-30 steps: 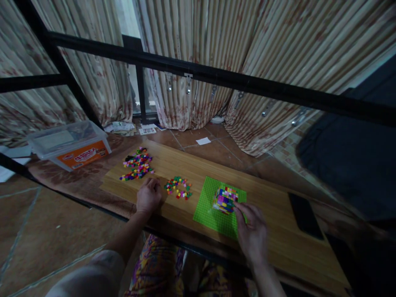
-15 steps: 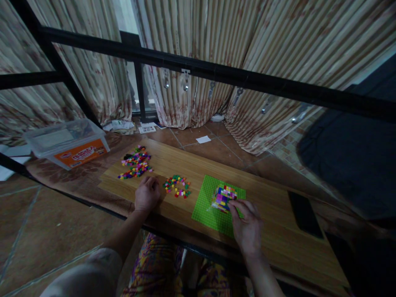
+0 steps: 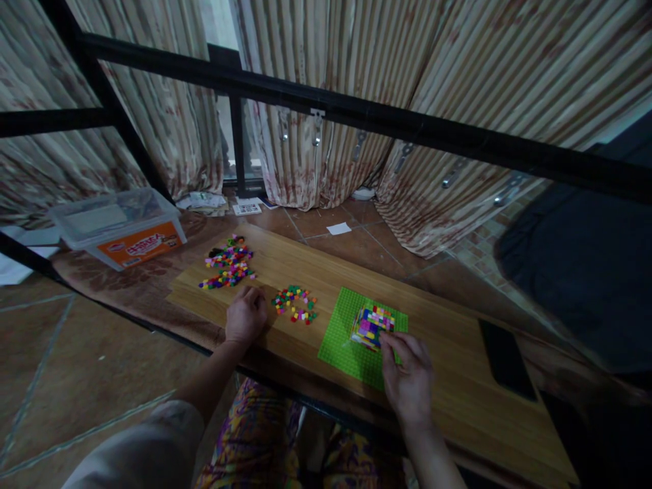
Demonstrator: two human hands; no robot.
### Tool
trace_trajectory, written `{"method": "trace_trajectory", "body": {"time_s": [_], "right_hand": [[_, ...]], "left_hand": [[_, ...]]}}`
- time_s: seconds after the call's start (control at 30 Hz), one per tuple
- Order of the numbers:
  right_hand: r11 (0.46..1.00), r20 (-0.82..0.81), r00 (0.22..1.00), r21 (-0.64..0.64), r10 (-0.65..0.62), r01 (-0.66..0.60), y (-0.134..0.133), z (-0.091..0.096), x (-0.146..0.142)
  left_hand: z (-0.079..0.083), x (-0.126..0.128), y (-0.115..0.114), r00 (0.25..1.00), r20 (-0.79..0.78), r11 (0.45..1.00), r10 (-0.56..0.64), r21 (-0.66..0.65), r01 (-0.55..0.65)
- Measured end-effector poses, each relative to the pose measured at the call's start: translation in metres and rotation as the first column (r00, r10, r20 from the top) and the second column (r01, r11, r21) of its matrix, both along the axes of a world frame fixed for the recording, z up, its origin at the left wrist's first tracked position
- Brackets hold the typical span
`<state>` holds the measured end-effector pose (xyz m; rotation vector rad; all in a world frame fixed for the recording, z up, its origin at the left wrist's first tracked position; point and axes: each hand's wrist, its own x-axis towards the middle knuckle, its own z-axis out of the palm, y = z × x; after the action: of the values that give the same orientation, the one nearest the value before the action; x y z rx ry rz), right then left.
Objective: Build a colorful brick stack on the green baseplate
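On the right half of the wooden counter (image 3: 438,305), your right hand (image 3: 410,380) has shifted its fingertips slightly left, to the near right edge of the brick block (image 3: 367,327) on the green baseplate (image 3: 343,305). That seems to centre the work on the block's top. Its thumb and fingers bend toward each other; you cannot tell whether they pinch a brick. Your left hand (image 3: 247,316) stays loosely curled on the counter, contents hidden, between the small brick cluster (image 3: 291,293) and the larger brick pile (image 3: 231,274) farther left; both look undisturbed. A black phone-like slab (image 3: 506,358) lies at the right. Far left, a clear plastic box (image 3: 122,224) sits on brown cloth (image 3: 96,278); striped curtains (image 3: 341,61) hang beyond a black rail (image 3: 367,112), above tiled floor (image 3: 371,238).
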<state>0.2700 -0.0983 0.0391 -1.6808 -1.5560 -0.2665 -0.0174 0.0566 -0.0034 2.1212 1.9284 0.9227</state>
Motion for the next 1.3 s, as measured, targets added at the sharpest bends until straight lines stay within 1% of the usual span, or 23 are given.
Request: {"method": "trace_trajectory", "body": {"time_s": [0.2, 0.33, 0.4, 0.47, 0.53, 0.63, 0.73, 0.83, 0.97, 1.07, 1.2, 1.3], "right_hand": [[1.0, 0.011, 1.0, -0.012, 0.006, -0.006, 0.0, 0.003, 0.001], [0.998, -0.033, 0.999, 0.066, 0.012, -0.01, -0.008, 0.005, -0.01], [0.994, -0.071, 0.997, 0.103, 0.036, -0.028, -0.014, 0.005, -0.023], [0.992, -0.102, 0.991, 0.096, 0.088, -0.078, -0.02, 0.003, -0.041], [0.985, -0.13, 0.977, 0.037, 0.172, -0.168, -0.025, -0.001, -0.062], [0.951, -0.174, 0.943, -0.069, 0.285, -0.3, -0.029, -0.01, -0.09], [0.94, -0.205, 0.932, -0.104, 0.3, -0.326, -0.028, -0.02, -0.107], [0.939, -0.222, 0.933, -0.129, 0.285, -0.317, -0.021, -0.028, -0.112], [0.941, -0.22, 0.943, -0.175, 0.249, -0.289, -0.002, -0.036, -0.112], [0.95, -0.201, 0.954, -0.178, 0.222, -0.258, 0.016, -0.037, -0.113], [0.966, -0.129, 0.976, -0.168, 0.175, -0.196, 0.038, -0.036, -0.111], [0.968, -0.082, 0.986, -0.194, 0.146, -0.16, 0.052, -0.035, -0.106]], "left_hand": [[-0.001, 0.0, 0.001, 1.0, 0.007, 1.0, -0.001, -0.003, 0.001], [0.001, 0.001, 0.0, 1.0, 0.007, 1.0, 0.007, -0.008, -0.007], [0.001, 0.001, -0.001, 1.0, 0.012, 1.0, 0.008, -0.013, -0.008], [0.001, 0.001, -0.001, 1.0, 0.018, 1.0, 0.008, -0.015, -0.008], [0.0, 0.001, -0.001, 1.0, 0.024, 1.0, 0.002, -0.015, -0.002], [-0.001, 0.001, 0.0, 0.999, 0.032, 1.0, -0.004, -0.022, 0.005], [-0.001, 0.001, -0.001, 0.999, 0.041, 1.0, 0.0, -0.023, 0.001], [-0.001, 0.002, -0.002, 0.999, 0.051, 1.0, -0.002, -0.027, 0.003], [0.0, 0.002, -0.003, 0.998, 0.058, 0.998, -0.004, -0.055, 0.008], [0.0, 0.003, -0.004, 0.999, 0.051, 0.998, -0.005, -0.062, 0.008], [0.0, 0.003, -0.004, 0.998, 0.058, 0.998, -0.016, -0.058, 0.019], [0.0, 0.003, -0.004, 0.998, 0.063, 0.998, -0.015, -0.06, 0.019]]}}
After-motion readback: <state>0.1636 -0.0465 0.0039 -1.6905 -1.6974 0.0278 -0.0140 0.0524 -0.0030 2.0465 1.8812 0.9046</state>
